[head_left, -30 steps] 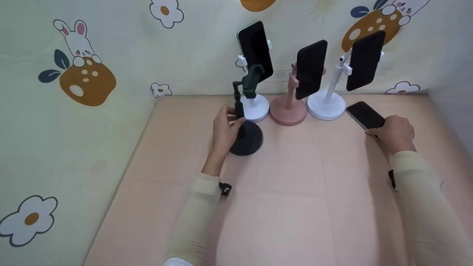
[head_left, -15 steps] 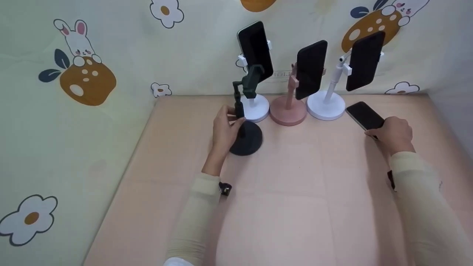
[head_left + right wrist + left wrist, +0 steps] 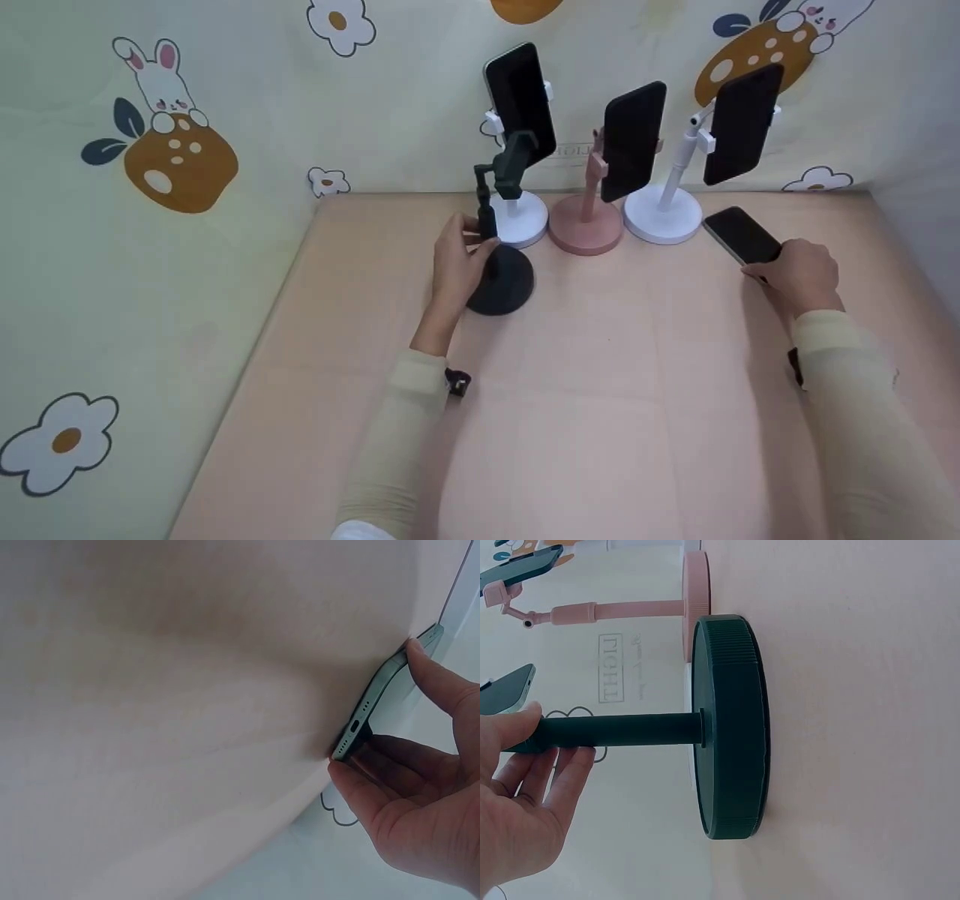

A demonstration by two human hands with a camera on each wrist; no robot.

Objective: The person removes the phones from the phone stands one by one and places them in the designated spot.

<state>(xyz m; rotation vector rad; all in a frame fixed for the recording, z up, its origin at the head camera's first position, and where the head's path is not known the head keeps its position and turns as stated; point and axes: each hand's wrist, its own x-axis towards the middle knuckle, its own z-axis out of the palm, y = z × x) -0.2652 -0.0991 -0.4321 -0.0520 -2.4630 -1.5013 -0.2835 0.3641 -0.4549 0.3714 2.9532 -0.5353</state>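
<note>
Left hand (image 3: 456, 262): grips the post (image 3: 630, 730) of the dark stand (image 3: 506, 289), upright, its holder (image 3: 514, 166) carrying no phone. First white stand (image 3: 525, 225), just behind it, with a first mounted phone (image 3: 519, 97). Pink stand (image 3: 586, 229), with a second mounted phone (image 3: 634, 141). Second white stand (image 3: 663, 217), with a third mounted phone (image 3: 742, 126). Loose phone (image 3: 741, 234): on the surface (image 3: 585, 420), just beside the second white stand's base, well apart from the dark stand, to its right; long axis slanting from far left to near right. Right hand (image 3: 802, 274), the nearer of the two hands: pinches its near end between thumb and fingers; whether that end is raised, cannot tell.
</note>
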